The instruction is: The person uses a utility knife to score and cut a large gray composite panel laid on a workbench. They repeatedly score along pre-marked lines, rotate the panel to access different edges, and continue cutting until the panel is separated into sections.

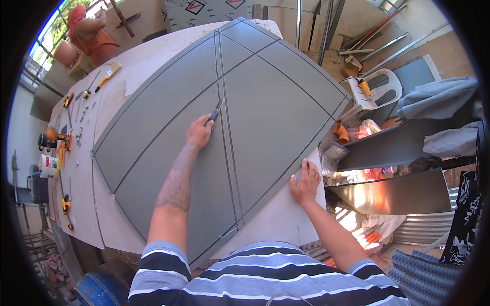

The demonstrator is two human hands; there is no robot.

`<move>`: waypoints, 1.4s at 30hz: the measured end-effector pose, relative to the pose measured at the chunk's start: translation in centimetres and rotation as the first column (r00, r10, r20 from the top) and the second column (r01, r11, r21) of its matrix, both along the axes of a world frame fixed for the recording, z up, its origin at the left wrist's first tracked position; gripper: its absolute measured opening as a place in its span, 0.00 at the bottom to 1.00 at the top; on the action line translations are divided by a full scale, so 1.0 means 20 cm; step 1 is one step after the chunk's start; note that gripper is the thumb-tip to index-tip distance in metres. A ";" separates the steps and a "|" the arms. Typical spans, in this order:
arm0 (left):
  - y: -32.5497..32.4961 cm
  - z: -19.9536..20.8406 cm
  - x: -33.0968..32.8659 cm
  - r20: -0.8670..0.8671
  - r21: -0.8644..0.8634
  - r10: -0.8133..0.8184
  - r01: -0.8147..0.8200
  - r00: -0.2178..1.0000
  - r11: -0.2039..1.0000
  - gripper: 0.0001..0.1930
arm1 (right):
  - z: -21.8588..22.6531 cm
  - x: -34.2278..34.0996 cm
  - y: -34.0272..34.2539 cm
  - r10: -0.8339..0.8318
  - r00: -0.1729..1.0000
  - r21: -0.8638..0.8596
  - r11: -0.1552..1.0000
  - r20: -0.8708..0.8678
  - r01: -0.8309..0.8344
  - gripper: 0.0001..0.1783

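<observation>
Knife (pixel 216 110) gripped within left fingers (pixel 205 124)

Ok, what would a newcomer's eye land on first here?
The big grey panel with scored lines, filling the middle of the white workbench. On it, the left hand holds a utility knife on a long groove, while the right hand presses flat at the panel's near right edge. Hand tools lie scattered along the bench's left side.
</observation>
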State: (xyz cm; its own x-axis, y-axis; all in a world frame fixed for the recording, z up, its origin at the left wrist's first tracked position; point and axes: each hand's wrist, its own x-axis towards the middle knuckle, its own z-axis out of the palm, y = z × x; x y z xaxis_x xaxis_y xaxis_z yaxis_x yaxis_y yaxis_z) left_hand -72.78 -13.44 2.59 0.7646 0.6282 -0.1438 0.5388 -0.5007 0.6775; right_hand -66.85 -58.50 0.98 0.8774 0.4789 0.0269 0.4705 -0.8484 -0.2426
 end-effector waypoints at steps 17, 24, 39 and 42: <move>-0.08 0.17 -0.44 0.049 0.055 -0.102 0.099 0.994 0.994 0.23 | 0.03 0.03 0.01 -0.020 0.999 0.026 0.999 -0.035 0.021 0.48; 0.25 0.34 -0.01 0.139 0.092 0.099 -0.112 0.985 0.989 0.22 | 0.00 0.01 0.01 0.005 1.000 0.022 1.000 -0.026 -0.004 0.49; 0.27 -0.13 0.46 0.139 0.121 0.121 -0.138 0.983 0.983 0.22 | 0.02 0.02 0.00 0.006 1.000 0.070 0.998 -0.024 -0.004 0.48; 0.26 -0.13 0.44 0.145 0.098 0.117 -0.132 0.982 0.986 0.21 | 0.02 0.02 0.01 -0.001 1.000 0.052 0.999 -0.030 0.002 0.49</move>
State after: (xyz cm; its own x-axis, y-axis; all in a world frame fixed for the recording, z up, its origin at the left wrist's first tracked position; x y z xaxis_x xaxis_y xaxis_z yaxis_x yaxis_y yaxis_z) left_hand -63.96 -8.16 0.03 0.6876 0.7254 0.0313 0.5059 -0.5095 0.6961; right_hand -66.45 -58.30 1.35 0.8789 0.4762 0.0258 0.4612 -0.8348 -0.3006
